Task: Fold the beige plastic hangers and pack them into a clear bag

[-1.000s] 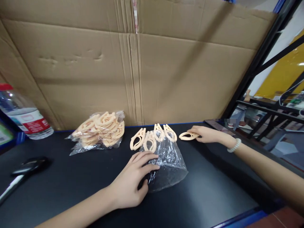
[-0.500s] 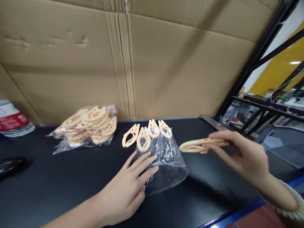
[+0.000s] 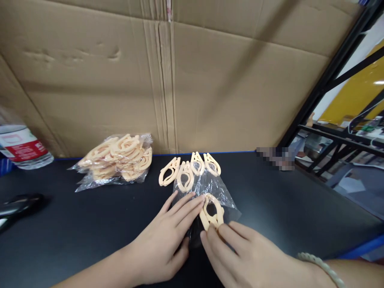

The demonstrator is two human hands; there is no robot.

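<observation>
My left hand (image 3: 163,240) lies flat on a clear plastic bag (image 3: 214,190) on the black tabletop (image 3: 90,224), fingers stretched out and pressing its near edge. My right hand (image 3: 243,258), with a bead bracelet on the wrist, pinches a peach plastic clip (image 3: 211,212) at the bag's mouth. Several more peach clips (image 3: 189,174) lie in a row at the bag's far end, close to the cardboard wall.
A filled bag of the same clips (image 3: 117,162) sits at the back left. A water bottle (image 3: 22,148) stands at the far left, a black object (image 3: 18,205) beside it. Cardboard (image 3: 168,76) closes the back; a black metal rack (image 3: 336,76) stands on the right.
My right hand picked one clip from the right of the row, carried it back and brought it down to the bag's near end beside my left hand.
</observation>
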